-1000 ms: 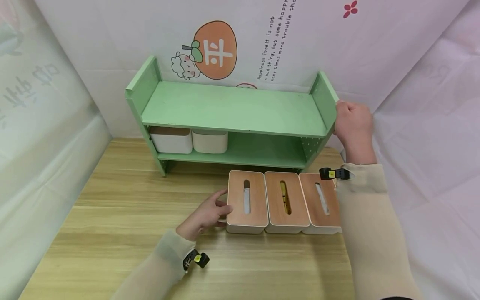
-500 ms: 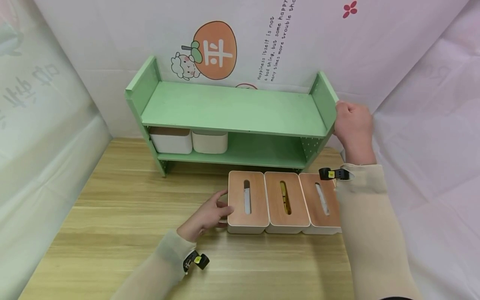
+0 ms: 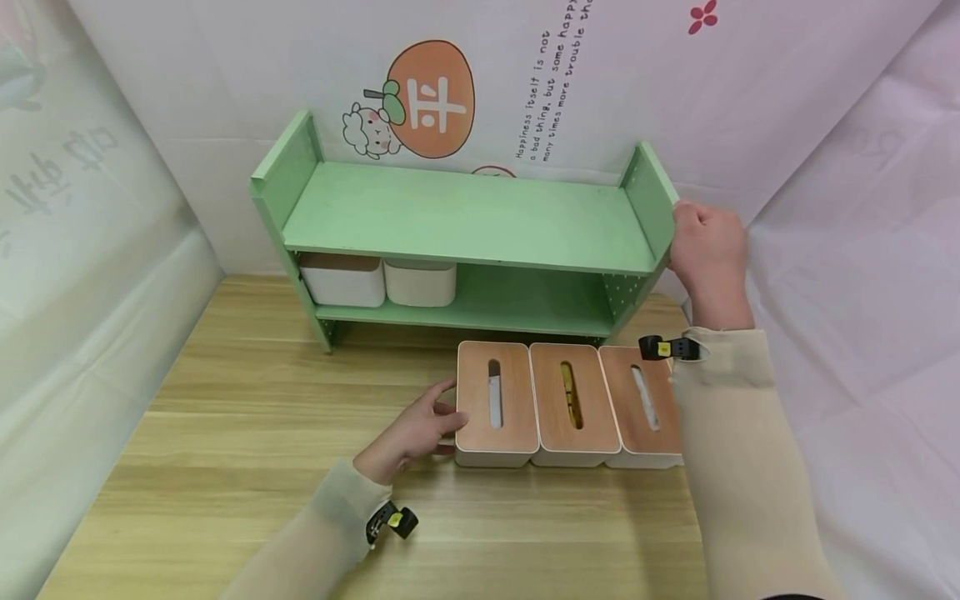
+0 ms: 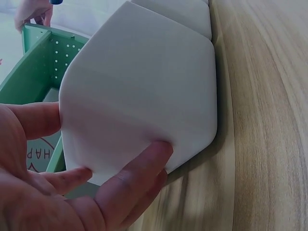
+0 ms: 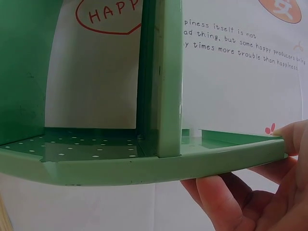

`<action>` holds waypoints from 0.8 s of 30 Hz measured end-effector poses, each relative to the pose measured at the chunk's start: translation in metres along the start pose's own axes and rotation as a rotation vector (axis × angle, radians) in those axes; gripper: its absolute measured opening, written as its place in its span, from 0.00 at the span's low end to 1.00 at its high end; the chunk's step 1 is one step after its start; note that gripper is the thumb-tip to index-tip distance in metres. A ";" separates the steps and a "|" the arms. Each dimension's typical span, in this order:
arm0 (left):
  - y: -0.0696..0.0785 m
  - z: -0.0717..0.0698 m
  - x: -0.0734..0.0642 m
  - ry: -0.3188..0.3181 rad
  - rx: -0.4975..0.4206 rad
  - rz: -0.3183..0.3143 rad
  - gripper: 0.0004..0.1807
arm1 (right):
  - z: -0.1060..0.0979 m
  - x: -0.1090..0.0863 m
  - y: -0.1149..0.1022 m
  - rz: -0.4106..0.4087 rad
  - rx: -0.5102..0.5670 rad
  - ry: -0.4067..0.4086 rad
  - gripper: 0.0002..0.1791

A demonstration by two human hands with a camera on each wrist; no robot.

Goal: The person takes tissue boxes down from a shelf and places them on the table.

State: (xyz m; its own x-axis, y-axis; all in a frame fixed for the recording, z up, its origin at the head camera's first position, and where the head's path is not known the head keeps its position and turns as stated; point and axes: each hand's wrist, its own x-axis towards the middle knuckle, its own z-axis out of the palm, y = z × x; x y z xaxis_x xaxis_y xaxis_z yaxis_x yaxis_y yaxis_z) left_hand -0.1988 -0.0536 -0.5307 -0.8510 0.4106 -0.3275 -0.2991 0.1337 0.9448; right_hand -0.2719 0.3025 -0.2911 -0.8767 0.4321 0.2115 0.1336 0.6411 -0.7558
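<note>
My left hand lies against the left side of a tissue box with a wood-look lid and white body. Its fingertips touch the smooth white wall, the fingers fairly straight, as the left wrist view shows. At the upper right, my right hand grips the front upper edge of the side panel of a green shelf. The right wrist view has the thumb on one face of this panel and curled fingers at the other.
Two more wood-lidded boxes, a middle one and a right one partly behind my right sleeve, stand in the row. On the lower shelf sit a white bin and a cream bin. White printed cloth hangs behind.
</note>
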 end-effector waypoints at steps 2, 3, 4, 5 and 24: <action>0.000 0.000 0.000 0.000 0.011 0.002 0.39 | 0.000 0.000 0.000 -0.001 0.002 -0.002 0.30; -0.001 0.000 0.000 0.001 0.020 0.004 0.39 | 0.000 0.000 0.000 -0.004 -0.002 0.000 0.30; -0.001 0.000 0.000 0.002 0.032 0.006 0.39 | 0.000 0.000 0.000 -0.005 -0.004 0.002 0.30; -0.001 0.000 -0.001 0.004 0.050 0.012 0.39 | 0.000 -0.001 0.000 -0.007 -0.003 0.003 0.30; 0.036 -0.012 -0.017 0.520 1.045 0.550 0.33 | 0.000 -0.001 -0.002 0.015 0.028 -0.005 0.29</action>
State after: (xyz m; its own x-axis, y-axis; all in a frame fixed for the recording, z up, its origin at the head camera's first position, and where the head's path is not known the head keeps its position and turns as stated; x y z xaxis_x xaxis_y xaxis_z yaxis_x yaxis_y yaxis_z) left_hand -0.2005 -0.0663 -0.4911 -0.8917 0.2704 0.3629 0.4193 0.7954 0.4376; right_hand -0.2707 0.3010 -0.2898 -0.8772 0.4379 0.1968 0.1335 0.6162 -0.7762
